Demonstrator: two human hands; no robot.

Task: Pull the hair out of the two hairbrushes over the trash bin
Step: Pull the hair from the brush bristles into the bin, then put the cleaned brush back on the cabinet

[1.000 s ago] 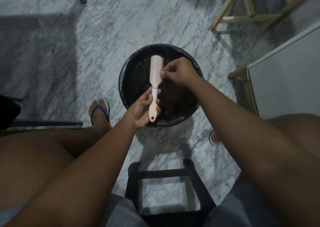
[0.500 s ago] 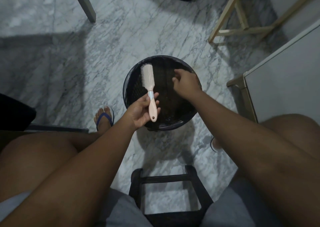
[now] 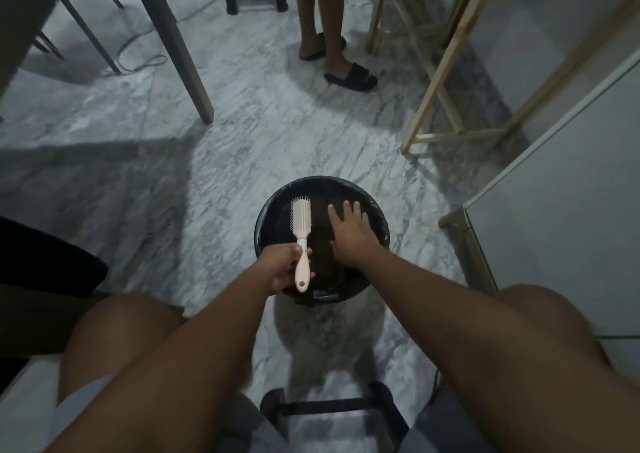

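A round black trash bin (image 3: 375, 220), lined with a glossy, crinkled black bag, is set on a grey-veined marble floor (image 3: 242, 161). Over the left half of its opening a slim hairbrush (image 3: 301, 231) is held. The brush is of smooth pale plastic: a pinkish handle with a small hole at its near end, a white collar, and a narrow oblong head with rows of stiff light bristles. Its long axis runs nearly straight away from the person, the head pointing toward the bin's far rim and the handle end toward the near rim; the bristles are turned leftward. The handle is gripped by the left hand (image 3: 282, 269), whose fingers are wrapped around it. The right hand (image 3: 349, 234) is spread flat above the right half of the bin, palm down, fingers apart and holding nothing, beside the brush but not touching it. Beyond the bin, another person's feet in black slides (image 3: 349, 75) are seen, with pale wooden frame legs (image 3: 438, 71) to the bin's far right.
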